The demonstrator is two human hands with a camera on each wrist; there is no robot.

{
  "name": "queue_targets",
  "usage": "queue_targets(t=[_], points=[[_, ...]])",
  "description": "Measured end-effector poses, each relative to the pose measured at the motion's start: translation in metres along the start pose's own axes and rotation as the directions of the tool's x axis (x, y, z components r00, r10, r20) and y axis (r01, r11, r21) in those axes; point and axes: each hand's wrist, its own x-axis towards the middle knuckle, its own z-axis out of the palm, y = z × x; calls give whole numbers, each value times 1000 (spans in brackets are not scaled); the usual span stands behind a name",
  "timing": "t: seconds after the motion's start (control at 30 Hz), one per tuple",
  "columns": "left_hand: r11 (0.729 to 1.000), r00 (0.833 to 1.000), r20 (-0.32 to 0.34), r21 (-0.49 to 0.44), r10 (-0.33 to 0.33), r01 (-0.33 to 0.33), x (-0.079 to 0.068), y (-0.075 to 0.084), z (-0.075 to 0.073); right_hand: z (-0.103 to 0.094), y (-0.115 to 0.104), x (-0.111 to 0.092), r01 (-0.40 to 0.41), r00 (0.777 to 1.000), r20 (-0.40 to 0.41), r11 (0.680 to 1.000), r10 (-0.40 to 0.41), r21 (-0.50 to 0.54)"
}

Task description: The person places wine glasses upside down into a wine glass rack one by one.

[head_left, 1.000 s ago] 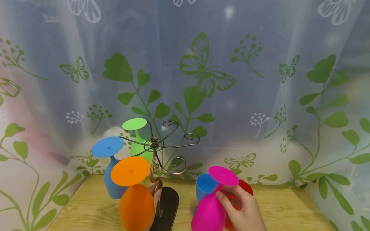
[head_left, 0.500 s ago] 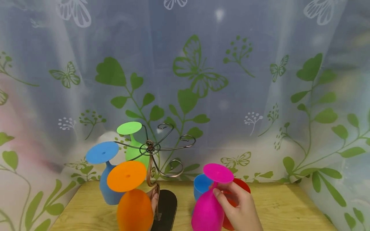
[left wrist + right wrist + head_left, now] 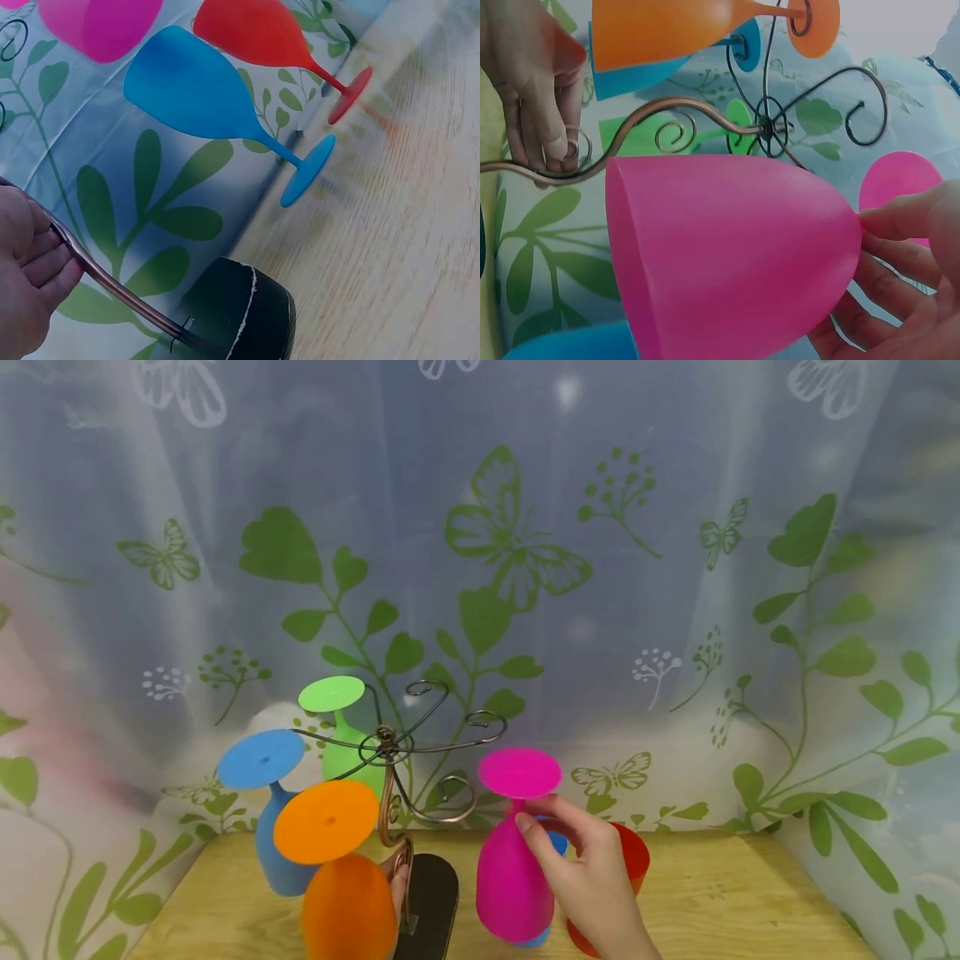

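My right hand (image 3: pixel 592 868) pinches the stem of a pink goblet (image 3: pixel 513 881), held upside down to the right of a metal goblet rack (image 3: pixel 390 810). The goblet's foot faces up and its bowl points down, off the table. My left hand (image 3: pixel 34 270) grips the rack's curved copper-coloured post (image 3: pixel 120 292); in the head view it is mostly hidden behind an orange goblet (image 3: pixel 348 906). Orange, blue (image 3: pixel 281 839) and green (image 3: pixel 348 752) goblets hang inverted from the rack's left arms. Its curled right arms (image 3: pixel 487 722) carry no goblet.
A blue goblet (image 3: pixel 195 82) and a red goblet (image 3: pixel 255 30) stand upright on the wooden table (image 3: pixel 720 902), behind and beside my right hand. The rack's black base (image 3: pixel 431 902) rests on the table. A patterned curtain (image 3: pixel 637 610) stands close behind.
My right hand has lifted the pink goblet and moved it left, towards the rack, turning it more upright. The view has shifted slightly. My left hand keeps its hold on the post.
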Motion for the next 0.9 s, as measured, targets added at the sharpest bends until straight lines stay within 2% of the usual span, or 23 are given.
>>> queue_targets(t=[0.13,0.27,0.37,0.57,0.63,0.67,0.7,0.73,0.8,0.87,0.9], points=[[999,1000,-14,-34,3,-3,-1,0,-2,12,-3,5,3,1000,21,999,-4,48],[1000,1000,24,-9,11,-10,1,-1,-3,21,-4,9,11,999,34,999,-13,45],[1000,1000,23,13,14,-14,3,-1,-4,26,-6,11,17,999,40,999,-18,32],[997,994,96,62,46,-52,8,-1,-9,37,-12,13,45,997,62,999,-46,7],[999,978,207,49,3,-14,9,1,-13,40,-14,13,46,996,82,999,-46,2],[999,965,262,42,-24,13,10,2,-14,42,-16,12,43,995,94,999,-43,-1],[998,943,327,44,-62,50,12,3,-16,44,-17,12,41,993,110,999,-40,-1],[995,908,409,75,-96,71,14,4,-18,47,-18,11,37,992,125,999,-37,-2],[990,848,511,76,-139,116,16,4,-20,50,-20,8,30,986,164,1000,-30,4],[992,842,526,71,-123,101,15,0,-19,53,-22,5,23,981,192,1000,-25,12],[996,855,511,43,-93,83,13,-2,-19,54,-23,4,19,979,204,1000,-22,19]])
